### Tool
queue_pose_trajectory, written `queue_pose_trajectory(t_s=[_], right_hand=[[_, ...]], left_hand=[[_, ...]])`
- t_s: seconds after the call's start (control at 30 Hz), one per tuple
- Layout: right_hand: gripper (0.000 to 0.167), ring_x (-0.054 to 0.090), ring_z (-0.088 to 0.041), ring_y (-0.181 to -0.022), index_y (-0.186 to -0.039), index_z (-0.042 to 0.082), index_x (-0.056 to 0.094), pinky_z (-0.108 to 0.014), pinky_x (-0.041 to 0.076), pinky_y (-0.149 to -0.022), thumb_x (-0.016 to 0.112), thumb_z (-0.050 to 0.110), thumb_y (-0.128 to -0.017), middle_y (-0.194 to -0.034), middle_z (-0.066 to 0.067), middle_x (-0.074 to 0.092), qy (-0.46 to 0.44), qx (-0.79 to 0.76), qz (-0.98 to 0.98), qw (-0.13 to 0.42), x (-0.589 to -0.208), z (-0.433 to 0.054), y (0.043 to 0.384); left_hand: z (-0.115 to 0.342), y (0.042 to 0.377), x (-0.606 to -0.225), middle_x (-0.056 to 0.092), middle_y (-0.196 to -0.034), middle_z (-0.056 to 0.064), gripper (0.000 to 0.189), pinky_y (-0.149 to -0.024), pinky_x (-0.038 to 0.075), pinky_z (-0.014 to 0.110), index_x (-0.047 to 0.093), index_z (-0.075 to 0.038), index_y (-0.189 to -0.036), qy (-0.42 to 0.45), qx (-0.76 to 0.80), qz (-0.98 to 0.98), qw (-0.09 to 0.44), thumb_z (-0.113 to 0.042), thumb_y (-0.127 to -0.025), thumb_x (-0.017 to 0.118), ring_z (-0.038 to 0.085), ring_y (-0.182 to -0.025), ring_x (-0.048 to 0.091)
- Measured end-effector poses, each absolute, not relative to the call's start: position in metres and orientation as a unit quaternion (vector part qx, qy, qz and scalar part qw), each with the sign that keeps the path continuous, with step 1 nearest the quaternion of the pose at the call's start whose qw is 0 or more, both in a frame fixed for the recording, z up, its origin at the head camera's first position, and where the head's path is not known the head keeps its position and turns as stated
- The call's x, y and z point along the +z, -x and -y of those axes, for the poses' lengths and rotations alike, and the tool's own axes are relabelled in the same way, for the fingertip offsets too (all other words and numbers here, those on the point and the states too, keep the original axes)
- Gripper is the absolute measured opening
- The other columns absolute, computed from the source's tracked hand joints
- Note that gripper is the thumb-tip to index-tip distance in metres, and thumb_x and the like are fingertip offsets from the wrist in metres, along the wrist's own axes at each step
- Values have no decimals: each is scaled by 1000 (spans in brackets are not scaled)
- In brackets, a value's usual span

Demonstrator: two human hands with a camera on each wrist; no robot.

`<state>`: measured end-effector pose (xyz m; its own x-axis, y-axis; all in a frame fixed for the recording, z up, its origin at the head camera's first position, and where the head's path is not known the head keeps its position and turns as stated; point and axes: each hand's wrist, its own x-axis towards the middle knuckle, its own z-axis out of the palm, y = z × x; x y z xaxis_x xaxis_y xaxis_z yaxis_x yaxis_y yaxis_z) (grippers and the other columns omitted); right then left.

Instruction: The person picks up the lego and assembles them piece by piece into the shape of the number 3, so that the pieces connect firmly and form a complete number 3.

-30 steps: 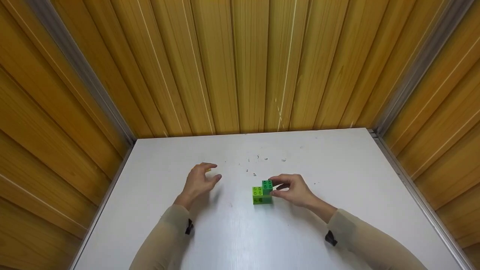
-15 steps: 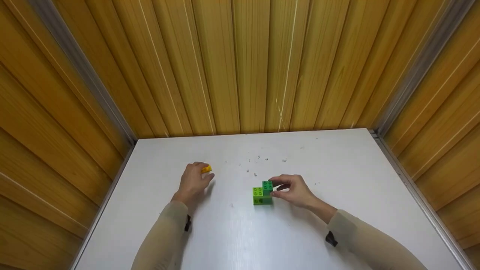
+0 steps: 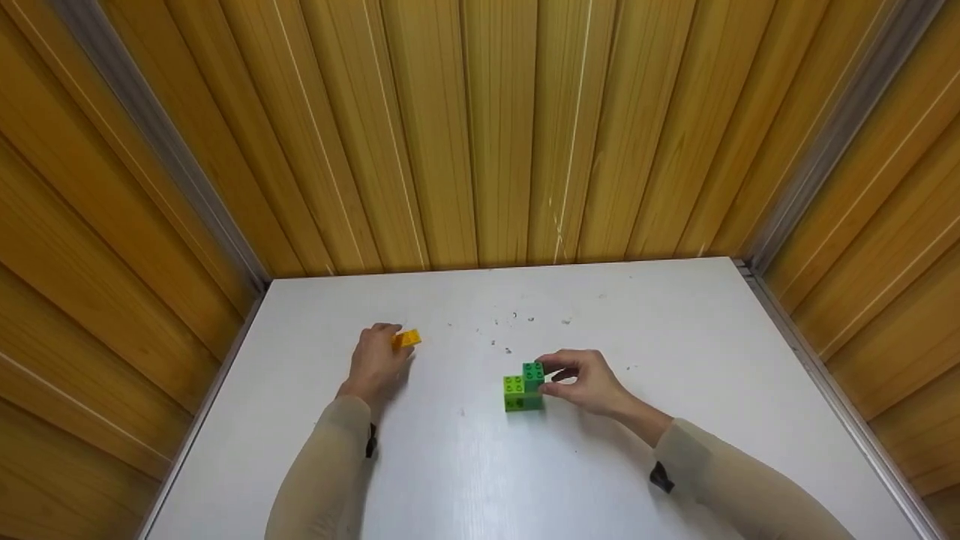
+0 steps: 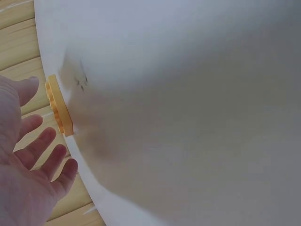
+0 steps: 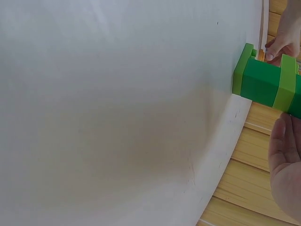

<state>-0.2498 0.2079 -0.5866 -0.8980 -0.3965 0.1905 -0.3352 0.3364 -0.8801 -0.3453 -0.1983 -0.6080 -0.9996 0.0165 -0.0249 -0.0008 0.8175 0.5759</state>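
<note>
Beside a flat yellow toy building brick point(image 3: 407, 338) on the table is my left hand point(image 3: 375, 361), its fingers spread around the near end. In the left wrist view, gaps show between the fingers and the yellow brick point(image 4: 60, 106), which lies flat. My right hand point(image 3: 589, 381) pinches the dark green top brick point(image 3: 533, 371) of a small stack between thumb and fingers. Lime green bricks point(image 3: 513, 385) and another dark green one make up the rest of that stack, which stands on the table. The right wrist view shows its layers side-on, including a dark green brick point(image 5: 261, 80).
The white table point(image 3: 480, 472) has small dark marks point(image 3: 508, 350) behind the stack. Wood-patterned panels point(image 3: 495, 135) rise at the back and both sides, with metal rails point(image 3: 840, 397) along the edges.
My left hand has moved leftward, and the yellow brick, mostly hidden before, now shows beyond its fingers. My right hand and the green stack have stayed in place.
</note>
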Motion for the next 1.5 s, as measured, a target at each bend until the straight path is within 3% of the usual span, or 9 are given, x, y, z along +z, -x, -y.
queue_pose_trajectory(t_s=[0.33, 0.57, 1.1, 1.5], right_hand=[[40, 80, -19, -114, -132, 7, 81, -28, 66, -97, 91, 9, -93, -128, -15, 83, 219, -524, -822, 30, -585, -208, 249], [39, 81, -25, -115, -132, 7, 81, -35, 68, -98, 91, 9, -94, -126, -14, 84, 221, -519, -826, 27, -585, -207, 249], [40, 81, -31, -115, -132, 7, 81, -31, 67, -97, 91, 9, -94, -126, -15, 84, 215, -520, -826, 32, -583, -207, 248], [39, 80, -21, -115, -131, 6, 81, -30, 67, -97, 91, 10, -93, -125, -15, 84, 222, -523, -823, 26, -586, -208, 250]], left_hand=[[202, 348, -607, 57, -162, 10, 55, -133, 44, 55, 58, -13, -162, 23, 344, -937, 53, -30, -111, 70, 33, -152, 54], [207, 357, -614, 66, -153, 21, 50, -127, 50, 56, 63, -1, -156, -18, 315, -948, 30, -16, -109, 71, 39, -144, 60], [208, 358, -615, 66, -142, 23, 44, -124, 52, 56, 67, 3, -150, -20, 312, -950, 17, -10, -108, 72, 39, -135, 63], [204, 353, -612, 65, -139, 14, 46, -127, 52, 54, 66, -3, -152, -1, 380, -924, 34, -12, -107, 70, 33, -139, 64]])
